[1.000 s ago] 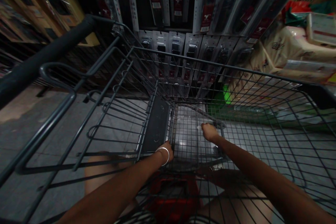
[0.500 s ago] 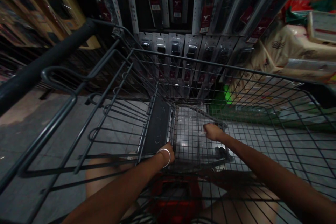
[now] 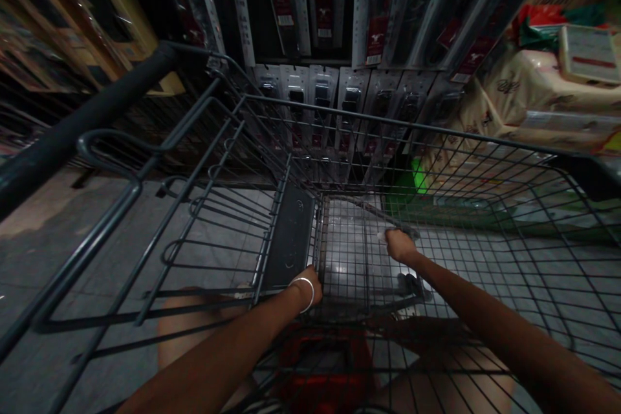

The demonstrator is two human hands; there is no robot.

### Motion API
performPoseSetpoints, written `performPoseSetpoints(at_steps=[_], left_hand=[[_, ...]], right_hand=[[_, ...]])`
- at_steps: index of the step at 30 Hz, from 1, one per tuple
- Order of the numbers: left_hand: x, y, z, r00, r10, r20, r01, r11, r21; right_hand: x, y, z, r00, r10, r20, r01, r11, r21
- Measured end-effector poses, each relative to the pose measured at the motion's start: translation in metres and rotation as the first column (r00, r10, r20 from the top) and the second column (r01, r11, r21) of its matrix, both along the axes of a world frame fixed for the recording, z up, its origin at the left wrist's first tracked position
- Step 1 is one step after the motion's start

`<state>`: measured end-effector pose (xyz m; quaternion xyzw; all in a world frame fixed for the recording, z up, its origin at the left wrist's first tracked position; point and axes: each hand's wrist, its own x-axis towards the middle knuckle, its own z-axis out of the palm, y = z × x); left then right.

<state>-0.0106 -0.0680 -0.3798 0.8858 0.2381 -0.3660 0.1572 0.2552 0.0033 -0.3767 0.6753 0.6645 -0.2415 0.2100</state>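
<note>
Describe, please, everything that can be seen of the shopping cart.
The shopping cart stands upright, its thick dark handle toward the picture's left. Its open body is dark grey wire mesh, apparently metal, with a flat grey panel, likely plastic, near the handle end and a black fitting at the picture's right edge. The left hand is beside the panel; the right hand, holding a pale item, is over the mesh base. Whether either touches the wire is unclear.

So I'm rocking a thin, round, silvery-white bangle [image 3: 311, 291] on my left wrist [image 3: 295, 302], around 6 o'clock. Left forearm [image 3: 233, 343] at 7 and right forearm [image 3: 485, 310] at 4, both bare lol.
</note>
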Motion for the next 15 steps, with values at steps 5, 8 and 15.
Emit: performPoseSetpoints(at_steps=[5,8,15], left_hand=[[0.0,0.0,-0.001,0.999,0.02,0.044,-0.02,1.0,-0.014],[0.0,0.001,-0.001,1.0,-0.001,0.028,0.002,1.0,-0.022],[0.0,0.002,0.002,1.0,-0.008,-0.012,0.008,1.0,-0.013]], right_hand=[[-0.011,-0.01,-0.001,0.999,0.051,-0.001,-0.051,0.998,-0.045],[-0.017,-0.022,0.0,0.994,0.104,-0.02,-0.105,0.99,-0.094],[-0.048,-0.054,0.005,0.966,0.229,-0.122,-0.251,0.945,-0.208]])
